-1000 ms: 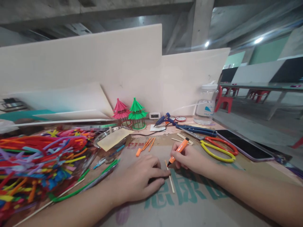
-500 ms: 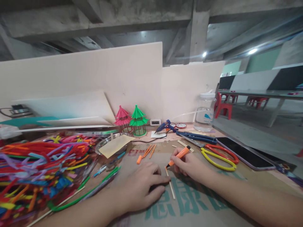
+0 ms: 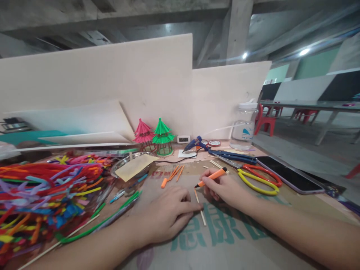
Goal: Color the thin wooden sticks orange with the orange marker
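Note:
My right hand [image 3: 215, 184] is closed round an orange marker [image 3: 213, 176], its dark tip at the upper end of a thin wooden stick [image 3: 200, 210]. That end of the stick looks orange; the rest is pale. My left hand [image 3: 174, 212] rests on the cardboard [image 3: 225, 243], index finger stretched out with its tip on the stick and the other fingers bent. Beyond my left hand lie an orange marker cap [image 3: 164, 183] and several short orange sticks [image 3: 176, 173].
Colourful pipe cleaners [image 3: 50, 191] pile up at the left. Pink [image 3: 144, 133] and green [image 3: 163, 137] pagoda models stand at the back, beside a glue gun [image 3: 194, 144]. Scissors [image 3: 257, 180], a phone [image 3: 289, 174] and a water bottle [image 3: 243, 127] are at the right.
The camera view has tilted slightly, so the table items appear higher. The marker has shifted slightly at the stick's end; my left fingertip stays on the stick.

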Demonstrator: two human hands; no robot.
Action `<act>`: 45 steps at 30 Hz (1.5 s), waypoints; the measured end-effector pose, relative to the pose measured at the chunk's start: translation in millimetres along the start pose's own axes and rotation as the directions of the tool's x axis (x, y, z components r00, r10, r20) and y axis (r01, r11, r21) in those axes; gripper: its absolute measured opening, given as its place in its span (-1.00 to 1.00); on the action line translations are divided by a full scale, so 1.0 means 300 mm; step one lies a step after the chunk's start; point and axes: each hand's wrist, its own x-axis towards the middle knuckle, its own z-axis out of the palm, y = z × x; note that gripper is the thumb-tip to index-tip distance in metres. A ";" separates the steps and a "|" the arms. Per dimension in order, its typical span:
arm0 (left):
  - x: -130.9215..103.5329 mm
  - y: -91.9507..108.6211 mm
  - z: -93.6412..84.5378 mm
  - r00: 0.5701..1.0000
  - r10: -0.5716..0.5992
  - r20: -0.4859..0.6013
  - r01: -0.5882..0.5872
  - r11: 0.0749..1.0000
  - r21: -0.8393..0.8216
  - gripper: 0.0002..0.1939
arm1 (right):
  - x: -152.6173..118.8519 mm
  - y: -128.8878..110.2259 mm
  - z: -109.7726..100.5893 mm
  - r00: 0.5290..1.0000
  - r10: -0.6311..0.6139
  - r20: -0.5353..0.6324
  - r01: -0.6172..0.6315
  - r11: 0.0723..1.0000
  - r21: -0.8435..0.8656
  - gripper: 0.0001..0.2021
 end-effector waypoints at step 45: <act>0.003 -0.016 0.018 1.000 0.025 -0.001 -0.025 0.999 0.031 -0.66 | 0.007 0.011 -0.005 1.000 0.014 0.016 -0.014 0.999 -0.033 -0.82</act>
